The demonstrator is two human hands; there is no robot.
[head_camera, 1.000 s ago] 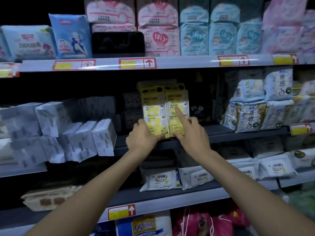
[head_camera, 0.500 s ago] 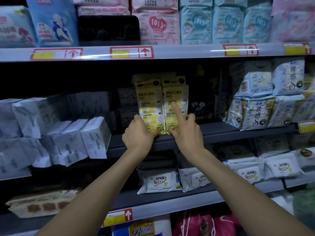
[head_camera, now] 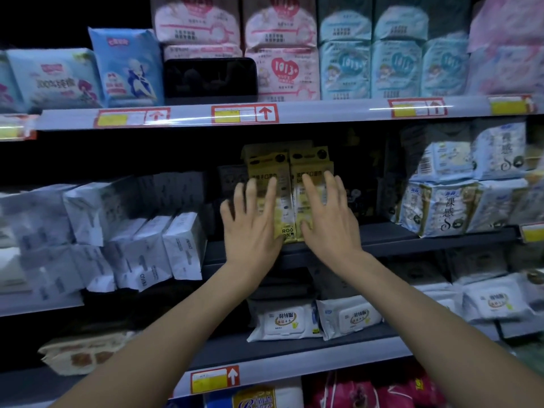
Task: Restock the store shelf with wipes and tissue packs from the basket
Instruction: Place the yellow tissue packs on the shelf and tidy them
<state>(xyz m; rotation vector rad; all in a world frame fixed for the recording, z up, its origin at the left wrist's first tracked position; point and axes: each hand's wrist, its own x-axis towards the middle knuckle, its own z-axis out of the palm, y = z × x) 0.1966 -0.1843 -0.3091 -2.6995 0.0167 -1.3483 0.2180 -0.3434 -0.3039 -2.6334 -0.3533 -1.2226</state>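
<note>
While both hands, left hand (head_camera: 253, 222) and right hand (head_camera: 326, 219), lie open and flat against the yellow wipes packs (head_camera: 287, 184) on the middle shelf (head_camera: 412, 234), these soft, light packs look best gripped by their sides.

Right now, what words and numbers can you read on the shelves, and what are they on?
"1013+": pink pack, top shelf.
"ROO" and "0%": yellow wipes pack behind the left hand.
Red up arrow: price tag on the shelf edge.
Chinese print and price figures: too blurred to read.
</note>
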